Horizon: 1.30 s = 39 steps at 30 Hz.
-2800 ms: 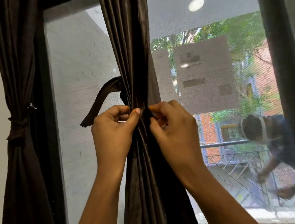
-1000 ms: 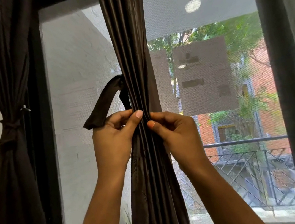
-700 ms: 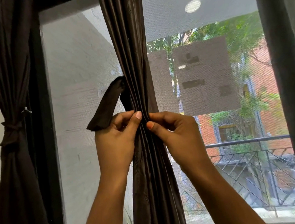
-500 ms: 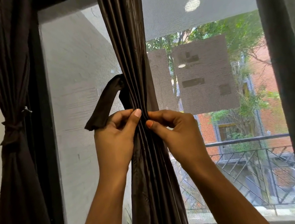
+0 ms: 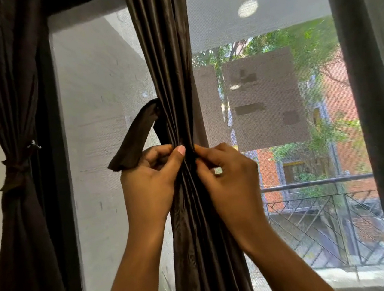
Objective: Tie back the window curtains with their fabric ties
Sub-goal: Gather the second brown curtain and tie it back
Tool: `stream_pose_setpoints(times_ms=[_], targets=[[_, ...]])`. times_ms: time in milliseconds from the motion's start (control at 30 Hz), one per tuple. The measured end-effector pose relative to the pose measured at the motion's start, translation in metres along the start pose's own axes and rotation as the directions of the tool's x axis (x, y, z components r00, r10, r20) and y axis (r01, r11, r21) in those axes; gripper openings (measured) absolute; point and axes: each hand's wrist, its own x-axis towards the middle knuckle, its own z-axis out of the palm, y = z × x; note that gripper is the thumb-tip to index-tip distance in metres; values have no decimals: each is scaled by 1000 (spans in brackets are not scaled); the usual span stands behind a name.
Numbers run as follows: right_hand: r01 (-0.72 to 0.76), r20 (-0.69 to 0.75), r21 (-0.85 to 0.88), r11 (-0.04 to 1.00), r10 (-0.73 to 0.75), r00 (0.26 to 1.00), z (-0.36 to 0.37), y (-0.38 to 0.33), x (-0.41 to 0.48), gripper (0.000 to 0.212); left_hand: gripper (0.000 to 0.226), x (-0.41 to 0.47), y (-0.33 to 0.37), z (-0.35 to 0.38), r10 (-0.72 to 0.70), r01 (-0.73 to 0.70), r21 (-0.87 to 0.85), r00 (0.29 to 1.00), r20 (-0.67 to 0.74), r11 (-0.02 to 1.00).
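The dark brown satin curtain (image 5: pixel 166 63) hangs gathered into a narrow bunch at mid-window. Its matching brown fabric tie (image 5: pixel 136 135) loops out from behind the bunch to the left, the loose end draped over the left hand (image 5: pixel 148 189). That hand curls round the bunch, thumb pressed on the front folds. The right hand (image 5: pixel 233 183), wearing a silver ring (image 5: pixel 218 170), pinches the folds from the other side. By the black window frame (image 5: pixel 46 90) a second brown curtain (image 5: pixel 27 250) is already cinched by a knotted brown band (image 5: pixel 14 167).
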Motion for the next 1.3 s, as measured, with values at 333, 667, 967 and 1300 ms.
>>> stream_pose_setpoints(times_ms=[333,667,967,1300], targets=[[85,-35,73,994,-82,996,5,-6,-3,27,15,2,4,-5,79,-80,51,996,28,995],[97,79,84,992,-103,992,-2,-10,-1,28,9,2,13,-7,31,-34,23,994,102,999],[-515,220,244,822,471,854,-11,46,41,26,27,11,11,-11,46,-49,221,999,19,974],[-633,289,416,653,565,773,2,51,39,10,24,10,10,-20,129,-107,363,991,-37,926]])
